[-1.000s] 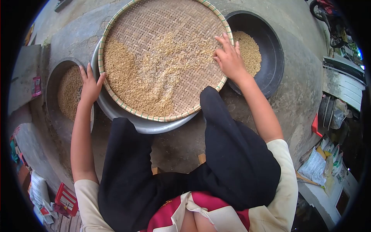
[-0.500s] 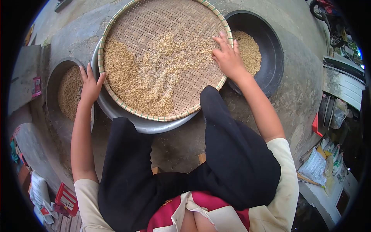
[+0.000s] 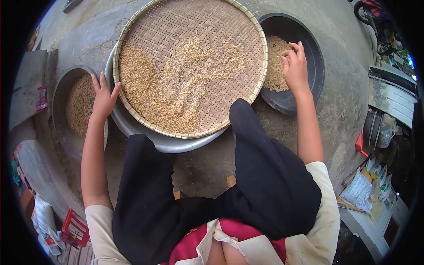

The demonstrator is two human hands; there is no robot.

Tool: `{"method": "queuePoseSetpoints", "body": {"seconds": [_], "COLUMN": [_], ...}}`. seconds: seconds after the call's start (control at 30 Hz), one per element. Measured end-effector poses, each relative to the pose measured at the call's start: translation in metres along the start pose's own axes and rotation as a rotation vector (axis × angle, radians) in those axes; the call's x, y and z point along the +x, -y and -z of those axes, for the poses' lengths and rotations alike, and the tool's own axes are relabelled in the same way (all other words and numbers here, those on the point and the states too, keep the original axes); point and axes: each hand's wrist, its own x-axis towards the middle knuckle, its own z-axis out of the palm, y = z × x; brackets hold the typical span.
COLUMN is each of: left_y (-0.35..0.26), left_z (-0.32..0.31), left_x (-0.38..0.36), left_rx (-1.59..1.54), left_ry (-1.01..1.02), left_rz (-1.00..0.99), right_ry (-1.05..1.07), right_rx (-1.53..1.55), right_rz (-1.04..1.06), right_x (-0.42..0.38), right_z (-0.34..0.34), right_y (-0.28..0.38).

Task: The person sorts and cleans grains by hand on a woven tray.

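1. Reaching over the right tub (image 3: 316, 73), the right hand (image 3: 297, 73) is clear of the tray (image 3: 207, 20). Fingers curl, index and thumb near each other. Whether a grain is pinched there: cannot tell.

2. Left hand (image 3: 102, 100): open, fingers spread, thumb at the tray's left rim. Its fingertips extend over the near edge of the left tub (image 3: 61, 108). No grip closed round the rim.

3. Tray position: on top of the metal basin (image 3: 170, 145), roughly level by eye, between the two tubs. Basin shows along the tray's left and lower edges; its contents are hidden.

4. Grain distribution, tray: the grain (image 3: 137, 84) lies thick along the left and lower left, thinner through the middle, scattered loosely toward the right. Woven base shows through at the top and lower right.

5. Extent of work (judgement): partway. A large share of grain remains on the tray, the left heap looking little spread out; the thin middle layer looks more worked over. Both tubs also contain grain. Source of either lot: not determinable.

6. Arm pose: both arms reach forward, outside the knees. Right forearm runs almost straight from the sleeve (image 3: 320, 181), elbow slightly bent, wrist bringing the fingers inward. Left forearm runs forward beside the left knee (image 3: 140, 148), hand tilted slightly toward the tray.
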Motion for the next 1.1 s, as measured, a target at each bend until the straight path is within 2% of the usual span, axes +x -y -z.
{"method": "queuePoseSetpoints", "body": {"seconds": [0.1, 0.17, 0.2, 0.27, 0.3, 0.4, 0.5, 1.1], "left_y": [0.001, 0.004, 0.005, 0.004, 0.004, 0.007, 0.007, 0.011], "left_z": [-0.002, -0.003, -0.004, -0.004, -0.004, -0.007, -0.005, -0.008], "left_x": [0.001, 0.001, 0.001, 0.002, 0.002, 0.003, 0.003, 0.004], "left_rx": [-0.01, -0.016, -0.002, 0.015, 0.009, 0.02, 0.029, 0.024], "left_ry": [-0.001, -0.001, -0.023, -0.045, -0.038, -0.044, -0.047, -0.056], "left_rz": [0.003, 0.0, -0.008, -0.024, -0.018, -0.021, -0.021, -0.041], "right_ry": [-0.029, -0.035, -0.034, 0.087, 0.084, 0.262, 0.315, 0.311], "right_rx": [-0.054, 0.106, 0.106, 0.198, 0.197, 0.035, -0.037, -0.082], "right_rz": [-0.076, 0.054, 0.05, 0.211, 0.207, 0.284, 0.309, 0.381], "right_x": [-0.005, -0.01, -0.012, -0.013, -0.013, -0.011, -0.008, -0.002], "right_z": [0.001, -0.004, -0.003, 0.0, -0.003, -0.013, -0.022, -0.033], "right_y": [-0.009, -0.001, 0.009, 0.029, 0.034, 0.043, 0.049, 0.052]}}
